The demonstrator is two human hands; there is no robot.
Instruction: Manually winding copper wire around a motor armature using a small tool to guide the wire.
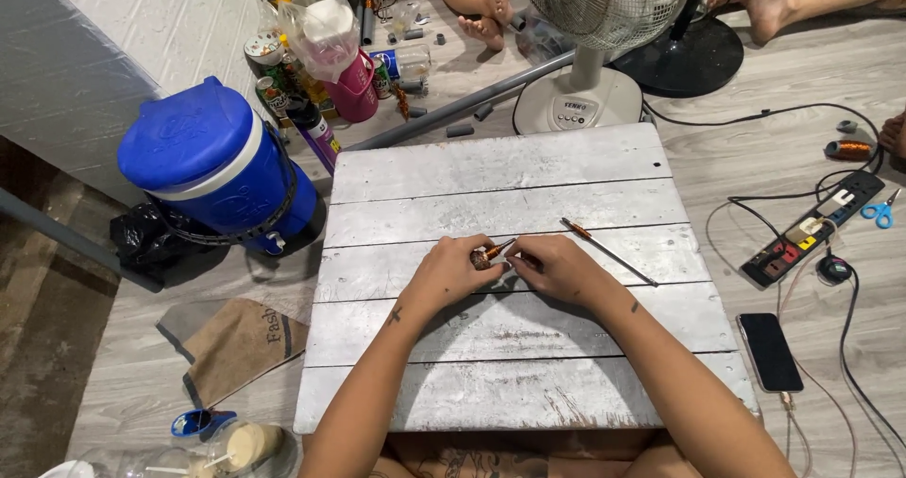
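Head view: the left hand and right hand meet over the board, fingertips pinched on a small copper coil. It looks light, stiff, its fine wire fragile; best held by its ends. A screwdriver lies just right of the grip.
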